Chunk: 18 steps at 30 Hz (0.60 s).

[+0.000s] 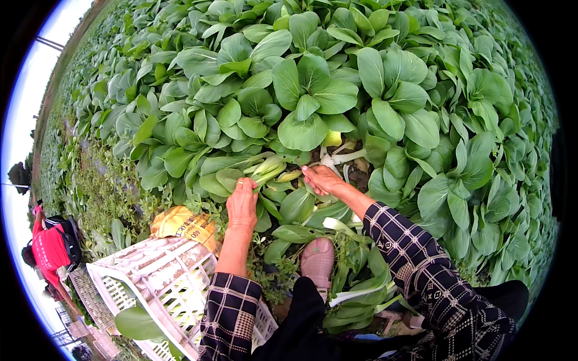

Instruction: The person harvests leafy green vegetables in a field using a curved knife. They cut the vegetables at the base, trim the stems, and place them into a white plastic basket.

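My left hand [242,205], with a ring on one finger, grips a head of bok choy [269,168] by its leaves. The head lies on its side, its pale green stalks towards the right. My right hand [323,179] is just right of it, fingers curled, over loose leaves. Whether a thin thing lies between those fingertips is too small to tell. A yellowish stalk [289,176] lies between my hands. Just beyond my right hand are white bok choy stalks [332,159] and a yellow leaf [333,138], over bare soil.
Standing bok choy plants [307,90] fill the ground ahead. A white plastic crate [176,270] is at lower left, with a yellow printed sack [185,225] against it. Loose leaves [356,293] lie beside my pink clog [317,261]. A person in red [52,248] is at far left near other crates [92,298].
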{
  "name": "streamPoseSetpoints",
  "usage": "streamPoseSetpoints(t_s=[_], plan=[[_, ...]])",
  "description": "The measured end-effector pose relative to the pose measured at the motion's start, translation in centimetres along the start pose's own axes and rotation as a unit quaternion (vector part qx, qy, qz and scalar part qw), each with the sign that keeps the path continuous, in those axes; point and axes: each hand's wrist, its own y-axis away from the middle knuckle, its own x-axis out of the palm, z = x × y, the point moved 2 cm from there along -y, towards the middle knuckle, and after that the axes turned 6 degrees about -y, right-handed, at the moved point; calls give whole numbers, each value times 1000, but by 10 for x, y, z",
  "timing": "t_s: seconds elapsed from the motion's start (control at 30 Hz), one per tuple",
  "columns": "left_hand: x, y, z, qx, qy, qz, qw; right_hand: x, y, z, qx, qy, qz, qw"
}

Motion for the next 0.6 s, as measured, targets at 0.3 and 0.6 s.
streamPoseSetpoints(t_s=[0.3,0.6], plan=[[4,3,11,-12,30,-21,999,10,-7,-15,56,-95,26,994],[12,-4,6,-7,51,-38,998,5,-14,-6,70,-48,33,996]])
